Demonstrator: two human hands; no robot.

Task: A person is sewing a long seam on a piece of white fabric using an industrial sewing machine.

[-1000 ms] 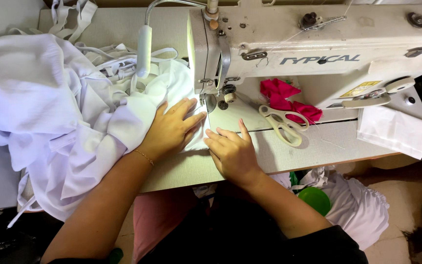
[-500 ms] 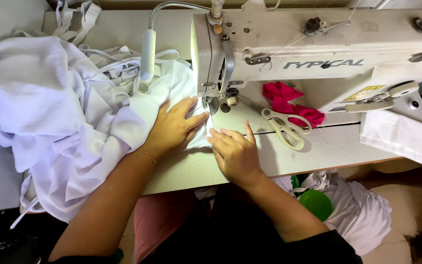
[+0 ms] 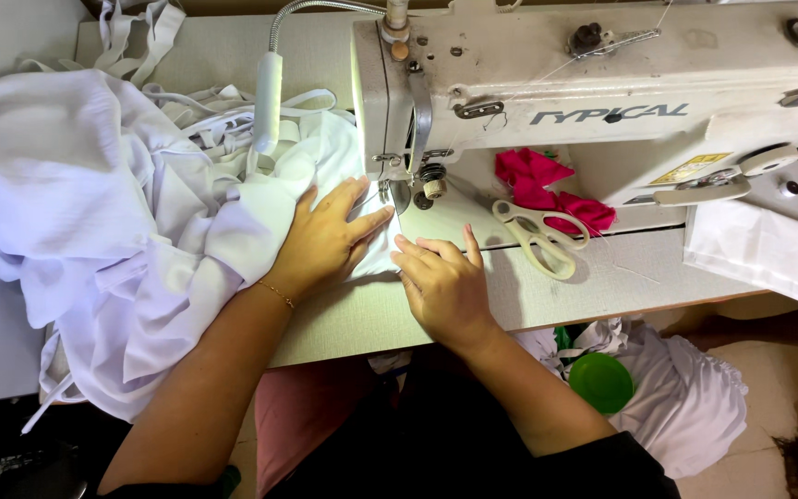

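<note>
My left hand (image 3: 325, 238) lies flat, fingers spread, on white fabric (image 3: 122, 231) just left of the needle area of a cream sewing machine (image 3: 602, 92). My right hand (image 3: 441, 282) rests palm down on the fabric's near edge, fingertips pinning it to the table in front of the presser foot (image 3: 390, 192). The bulk of the white cloth is heaped to the left. Neither hand grips anything; both press the cloth down.
Cream-handled scissors (image 3: 538, 238) lie on the table (image 3: 602, 277) right of my right hand, beside a crumpled pink cloth (image 3: 547, 185). A folded white piece (image 3: 759, 249) sits at the right edge. A gooseneck lamp (image 3: 268, 102) hangs over the heap. Green lid (image 3: 600, 381) and more cloth below.
Both hands have stayed on the fabric by the needle with only small shifts forward; the view has moved slightly.
</note>
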